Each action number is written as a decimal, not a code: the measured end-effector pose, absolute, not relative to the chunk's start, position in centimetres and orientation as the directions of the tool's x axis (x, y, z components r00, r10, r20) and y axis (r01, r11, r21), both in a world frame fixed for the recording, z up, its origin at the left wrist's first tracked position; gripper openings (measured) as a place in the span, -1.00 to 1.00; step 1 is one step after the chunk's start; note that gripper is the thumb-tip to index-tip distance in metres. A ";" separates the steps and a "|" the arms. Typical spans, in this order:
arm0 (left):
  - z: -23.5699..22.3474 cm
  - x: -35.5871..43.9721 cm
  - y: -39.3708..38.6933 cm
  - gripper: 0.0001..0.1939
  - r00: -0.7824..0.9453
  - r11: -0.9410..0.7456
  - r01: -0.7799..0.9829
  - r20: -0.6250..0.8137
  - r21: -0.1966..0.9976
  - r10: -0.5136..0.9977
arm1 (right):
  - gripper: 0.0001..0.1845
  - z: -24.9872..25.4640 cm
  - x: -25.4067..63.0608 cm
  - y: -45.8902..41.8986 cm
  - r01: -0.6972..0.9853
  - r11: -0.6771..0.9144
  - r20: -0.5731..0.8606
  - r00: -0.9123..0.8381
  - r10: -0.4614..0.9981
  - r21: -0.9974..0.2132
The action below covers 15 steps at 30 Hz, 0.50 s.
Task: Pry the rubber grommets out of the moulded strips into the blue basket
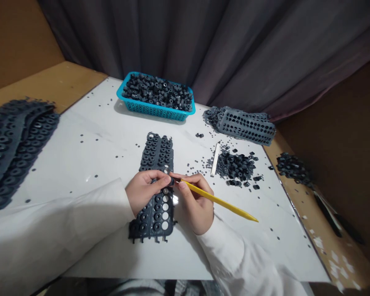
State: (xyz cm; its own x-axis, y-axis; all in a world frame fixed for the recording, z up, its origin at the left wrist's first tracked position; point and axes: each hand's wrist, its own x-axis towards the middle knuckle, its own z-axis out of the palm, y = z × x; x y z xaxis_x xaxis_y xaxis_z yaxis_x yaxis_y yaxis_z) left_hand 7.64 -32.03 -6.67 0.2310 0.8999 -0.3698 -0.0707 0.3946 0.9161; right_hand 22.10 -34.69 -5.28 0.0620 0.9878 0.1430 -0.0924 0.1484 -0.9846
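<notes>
My left hand (148, 187) pinches a small dark rubber bushing (172, 181) between thumb and forefinger. Gripped in my right hand (199, 201) is a slim yellow tool (222, 202), its narrow front end at the bushing and its other end tapering toward the lower right. Whether it is a knife or tweezers I cannot tell. Under both hands lies a dark grey moulded rubber sheet (157, 150) with rows of ring-shaped bushings. Several round holes along its right column show white; the left hand hides part of its middle.
A blue basket (156, 111) full of bushings stands at the back. Stacked moulded sheets (6, 144) lie left, punched-out sheets (246, 125) back right. A loose pile (237, 164) sits beside a white strip (216, 158). More pieces (292, 168) rest on the wooden edge.
</notes>
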 end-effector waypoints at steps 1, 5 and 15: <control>-6.7 7.6 -32.0 -0.61 0.233 0.393 -0.065 -0.369 0.917 0.900 | -0.94 -5.3 22.1 -34.7 -0.096 0.148 0.143 0.061 0.988 -0.984; -6.7 7.7 -31.9 -0.62 0.230 0.391 -0.056 -0.369 0.919 0.901 | -0.94 -5.3 22.1 -34.7 -0.094 0.148 0.143 0.061 0.988 -0.984; -6.6 7.7 -31.9 -0.63 0.234 0.380 -0.065 -0.356 0.923 0.905 | -0.93 -5.3 22.1 -34.7 -0.058 0.164 0.160 0.062 0.985 -0.985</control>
State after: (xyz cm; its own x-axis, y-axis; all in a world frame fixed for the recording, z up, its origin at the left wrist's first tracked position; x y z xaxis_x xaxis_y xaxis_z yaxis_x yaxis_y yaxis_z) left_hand 7.71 -31.94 -6.59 0.2343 0.9047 -0.3559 -0.0649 0.3799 0.9228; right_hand 22.06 -34.71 -5.31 0.0622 0.9851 0.1603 -0.0584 0.1639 -0.9847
